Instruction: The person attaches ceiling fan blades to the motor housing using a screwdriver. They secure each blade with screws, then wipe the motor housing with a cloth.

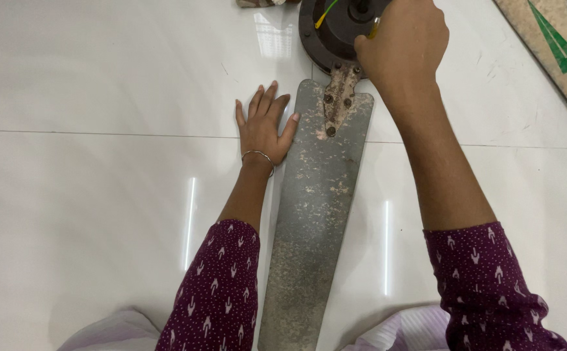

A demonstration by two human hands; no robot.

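A long grey, dusty fan blade point(313, 214) lies on the white tiled floor, running away from me. Its rusty bracket point(339, 97) is bolted to a dark round fan motor point(332, 32) at the top. My left hand point(265, 123) lies flat on the floor with fingers spread, its thumb touching the blade's left edge; a thin bangle circles the wrist. My right hand point(400, 42) is closed in a fist over the motor's rim, apparently gripping a small tool with a yellow part showing beside the fingers. A yellow-green wire point(326, 12) comes out of the motor.
A worn board with green markings point(559, 49) lies at the top right. A bit of crumpled cloth point(261, 3) shows at the top edge. My knees in pale fabric frame the blade's near end.
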